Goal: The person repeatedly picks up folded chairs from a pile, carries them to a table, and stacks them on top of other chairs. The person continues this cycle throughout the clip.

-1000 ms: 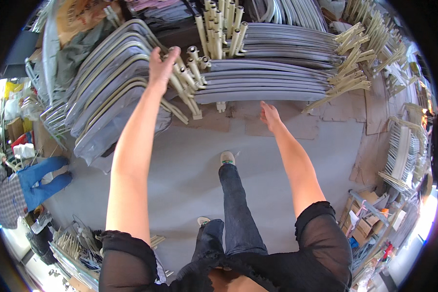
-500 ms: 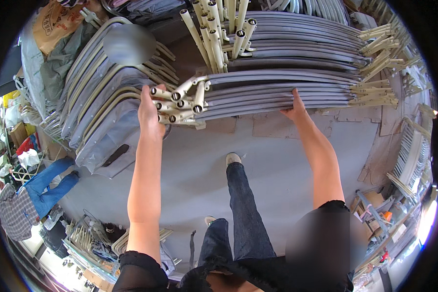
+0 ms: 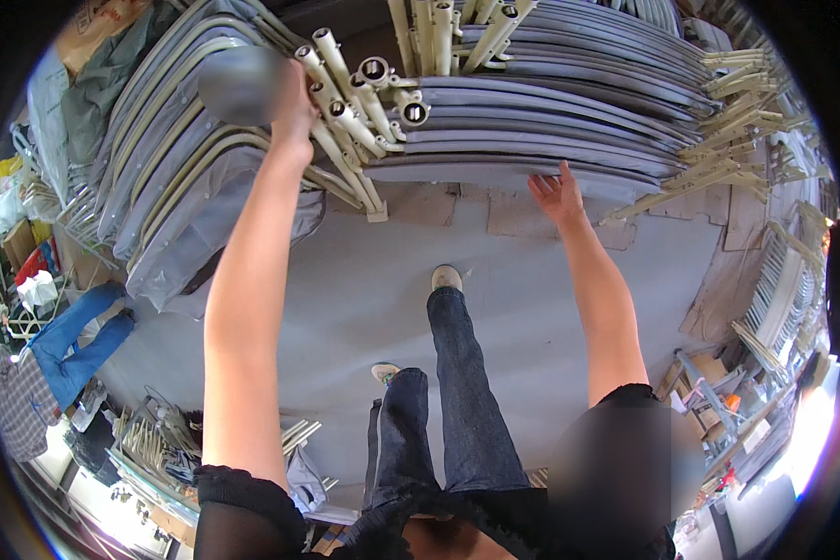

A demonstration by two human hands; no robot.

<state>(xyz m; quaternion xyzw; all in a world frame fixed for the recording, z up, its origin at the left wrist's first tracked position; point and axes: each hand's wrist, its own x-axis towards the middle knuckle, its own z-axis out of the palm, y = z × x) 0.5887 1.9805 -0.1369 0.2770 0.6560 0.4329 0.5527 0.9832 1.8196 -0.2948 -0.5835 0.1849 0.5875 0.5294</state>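
A stack of folded frames with grey fabric panels [image 3: 532, 121] and cream metal tubes [image 3: 350, 103] lies in front of me. My left hand [image 3: 294, 121] is against the outer side of the tube ends at the stack's left end. Its fingers are mostly hidden by the tubes and a blurred patch. My right hand [image 3: 558, 194] is at the near edge of the lowest grey panel [image 3: 476, 175], palm up and fingers spread. The fingertips reach that edge; whether they press on it I cannot tell.
To the left leans a row of grey fabric frames with bent cream tubes [image 3: 182, 140]. More cream tube ends [image 3: 728, 154] jut out at the right. Flattened cardboard [image 3: 523, 215] lies on the grey floor [image 3: 345, 308]. Another person [image 3: 75, 341] is at the far left.
The left-end tubes have tipped up and away from me, and the near stack now sits closer to the stack behind. My left hand has moved farther away; my right hand has turned palm up.
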